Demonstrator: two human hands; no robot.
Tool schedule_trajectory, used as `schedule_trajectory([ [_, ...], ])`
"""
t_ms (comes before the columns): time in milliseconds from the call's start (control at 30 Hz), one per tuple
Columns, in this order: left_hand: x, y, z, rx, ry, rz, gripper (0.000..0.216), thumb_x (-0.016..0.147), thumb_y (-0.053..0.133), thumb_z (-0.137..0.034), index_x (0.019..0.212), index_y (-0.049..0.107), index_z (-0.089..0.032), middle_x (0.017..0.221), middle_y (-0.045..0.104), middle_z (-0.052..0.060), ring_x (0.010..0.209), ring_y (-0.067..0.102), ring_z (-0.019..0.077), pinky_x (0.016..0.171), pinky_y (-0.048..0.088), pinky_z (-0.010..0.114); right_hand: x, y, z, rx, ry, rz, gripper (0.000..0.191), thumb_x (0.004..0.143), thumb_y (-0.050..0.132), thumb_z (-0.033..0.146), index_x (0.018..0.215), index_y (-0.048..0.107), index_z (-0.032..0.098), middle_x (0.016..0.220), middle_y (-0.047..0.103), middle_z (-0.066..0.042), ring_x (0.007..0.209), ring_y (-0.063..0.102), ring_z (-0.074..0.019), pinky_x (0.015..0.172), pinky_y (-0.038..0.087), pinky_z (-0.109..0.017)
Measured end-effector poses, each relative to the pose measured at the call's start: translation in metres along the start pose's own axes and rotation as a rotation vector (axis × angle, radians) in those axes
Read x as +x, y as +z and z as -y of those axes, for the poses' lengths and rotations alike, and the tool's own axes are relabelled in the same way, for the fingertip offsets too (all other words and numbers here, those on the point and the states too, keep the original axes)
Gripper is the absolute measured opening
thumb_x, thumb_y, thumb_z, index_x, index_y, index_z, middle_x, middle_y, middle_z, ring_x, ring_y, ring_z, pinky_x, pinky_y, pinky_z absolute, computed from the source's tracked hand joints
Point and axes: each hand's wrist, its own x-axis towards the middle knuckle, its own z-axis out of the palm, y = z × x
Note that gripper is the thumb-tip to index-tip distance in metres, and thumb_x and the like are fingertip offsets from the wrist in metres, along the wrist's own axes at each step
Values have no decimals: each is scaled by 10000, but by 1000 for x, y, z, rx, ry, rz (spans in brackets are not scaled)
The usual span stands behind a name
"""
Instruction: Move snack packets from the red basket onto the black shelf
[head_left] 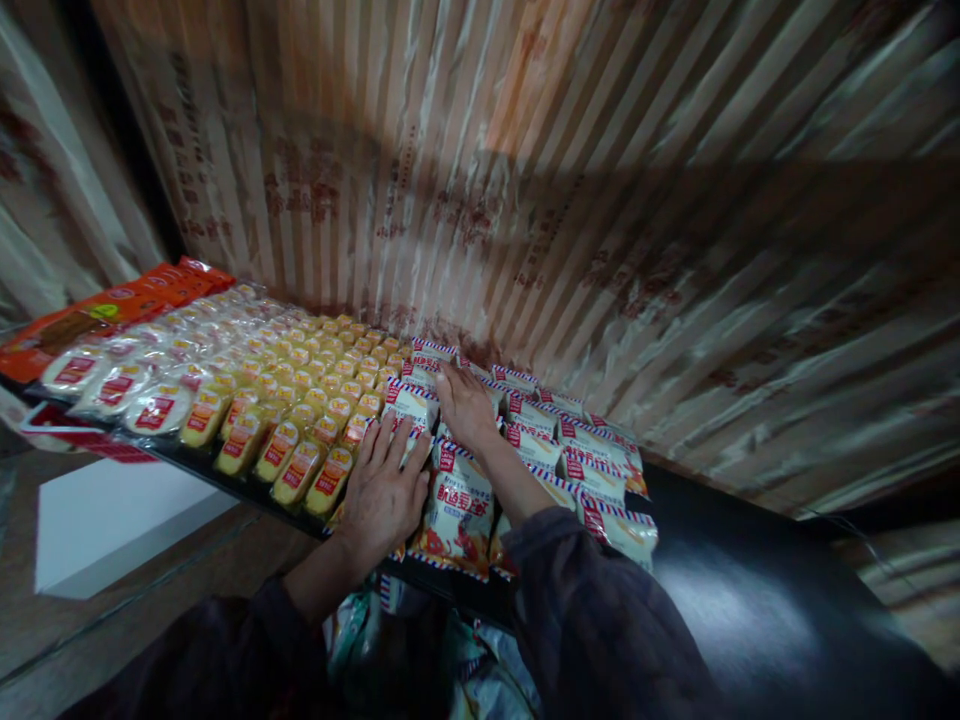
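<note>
My left hand (384, 492) lies flat with fingers spread on a row of white snack packets with red and blue striped edges (459, 508) on a dark shelf (720, 560). My right hand (465, 405) reaches farther back and rests on the same kind of packet (417, 398), fingers curled over its top; whether it grips one is unclear. More of these packets (600, 460) stand in rows to the right of my arm.
Left of my hands stand several rows of yellow snack packets (300, 420), then round white-wrapped ones (112, 385) and orange packets (150, 290). A striped wrapped wall (600, 200) rises behind the shelf. More packets (480, 660) sit in a bag below the shelf edge.
</note>
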Motion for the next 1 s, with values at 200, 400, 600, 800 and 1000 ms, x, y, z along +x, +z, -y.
schedule_trajectory([
  [200, 0, -7, -7, -9, 27, -36, 473, 893, 486, -360, 1329, 525, -180, 1463, 426, 133, 1407, 266, 348, 1135, 257, 552, -16, -13, -38, 98, 202, -124, 589, 983, 155, 427, 1372, 440, 89, 1403, 490, -159, 1345, 395, -253, 1107, 311, -439],
  [400, -12, -6, -25, -83, 222, 16, 532, 890, 493, -432, 1377, 460, -219, 1504, 362, 122, 1433, 205, 324, 1144, 243, 530, -17, -23, -47, 77, 268, 12, 533, 991, 161, 338, 1349, 440, 57, 1373, 512, -189, 1314, 434, -236, 1098, 321, -393],
  [600, -18, 3, -27, -104, 274, 61, 614, 858, 522, -508, 1400, 416, -242, 1506, 352, 136, 1432, 207, 322, 1135, 248, 528, -14, -20, -41, -27, 197, 97, 501, 1001, 165, 341, 1255, 544, 134, 1253, 602, -141, 1221, 503, -223, 1060, 339, -380],
  [800, -17, 5, -26, -98, 246, 64, 580, 869, 517, -471, 1395, 422, -243, 1518, 328, 137, 1433, 208, 318, 1134, 253, 526, -12, -18, -33, -129, 92, 90, 521, 1002, 134, 293, 1137, 612, 135, 1166, 642, -123, 1165, 521, -227, 1034, 348, -355],
  [1000, -17, 4, -26, -114, 241, 67, 579, 869, 514, -471, 1391, 429, -234, 1506, 347, 148, 1430, 215, 320, 1130, 267, 535, -12, -16, -33, -125, 111, 84, 491, 998, 167, 299, 1166, 597, 132, 1172, 639, -131, 1161, 527, -227, 1053, 335, -367],
])
